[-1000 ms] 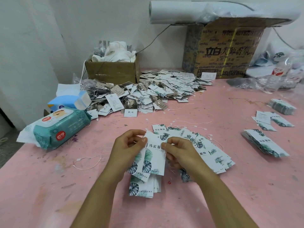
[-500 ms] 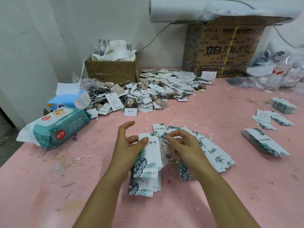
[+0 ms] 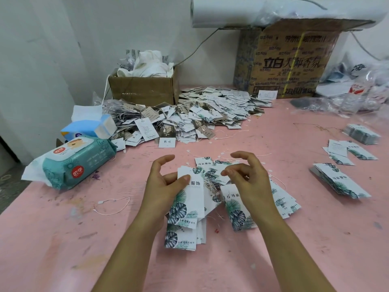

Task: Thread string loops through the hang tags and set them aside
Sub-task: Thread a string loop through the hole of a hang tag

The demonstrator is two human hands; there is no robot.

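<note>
My left hand (image 3: 163,187) holds a white hang tag (image 3: 194,193) with a green leaf print upright, thumb pressed on its face and index finger lifted. A tangle of thin strings (image 3: 210,184) hangs between the hands. My right hand (image 3: 247,180) hovers with its fingers curled and apart, nothing visibly pinched, over another leaf tag (image 3: 234,209). More leaf tags fan out on the pink table (image 3: 63,239) under the right hand (image 3: 282,200), and a small stack (image 3: 183,239) lies below the left hand.
A big heap of strung tags (image 3: 210,114) lies at the back. Stacks of tags (image 3: 341,183) sit at the right. A loose string loop (image 3: 112,205), a wet-wipes pack (image 3: 71,163) and a tissue box (image 3: 90,127) are on the left. Cardboard boxes (image 3: 145,89) stand against the wall.
My right hand has let go of the tag and strings, and its fingers have spread and lifted. The left hand keeps the tag and has raised its index finger.
</note>
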